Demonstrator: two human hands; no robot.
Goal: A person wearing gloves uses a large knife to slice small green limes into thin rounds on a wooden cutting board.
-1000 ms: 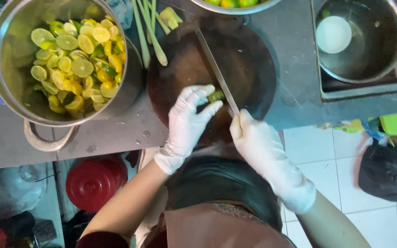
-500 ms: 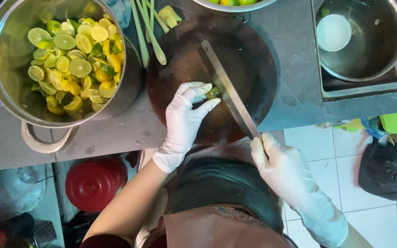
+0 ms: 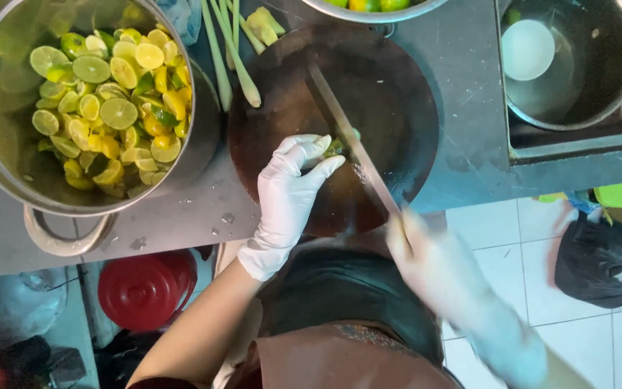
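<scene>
Grey stone counter (image 3: 462, 86), gloved slicing of small green citrus on a round dark board (image 3: 397, 122).

Left hand (image 3: 289, 194), white glove, fingers pressed together and curled, pins a small green fruit piece (image 3: 335, 148) near the board's centre, just beside the long knife (image 3: 347, 140). Right hand (image 3: 440, 266), gloved and blurred, is closed round the knife handle at the board's near edge. Judged good practice: fingertips tucked behind the knuckles, blade kept flat to the knuckle line, fruit steadied against rolling. Large steel pot (image 3: 8, 180), smooth and shiny, holds glossy halved yellow-green limes (image 3: 109, 108). Lemongrass stalks (image 3: 228, 50), fibrous and pale, lie between pot and board. Steel bowl (image 3: 613, 79) holds a white disc.
</scene>
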